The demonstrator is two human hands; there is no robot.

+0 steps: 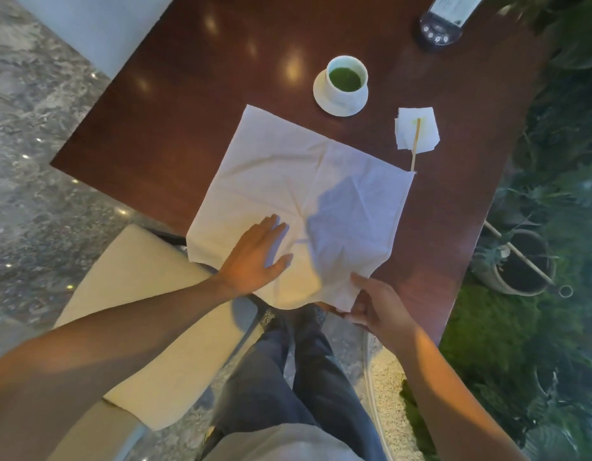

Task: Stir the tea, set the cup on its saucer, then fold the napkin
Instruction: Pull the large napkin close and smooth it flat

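A large white cloth napkin point(298, 181) lies spread out on the dark wooden table point(188, 104), its near edge hanging over the table's front. My left hand point(258, 254) rests flat on the napkin's near left part, fingers apart. My right hand point(376, 306) pinches the napkin's near right corner at the table edge. A white cup point(347, 82) of green tea stands on its white saucer point(321, 94) at the far right of the napkin. A wooden stirrer point(415, 144) lies on a small paper tissue point(424, 131) to the right.
A dark bottle point(442, 24) stands at the table's far right. A cream chair cushion point(148, 294) is below the table on the left. Plants and a pot point(517, 264) crowd the right side. My legs are under the table's front edge.
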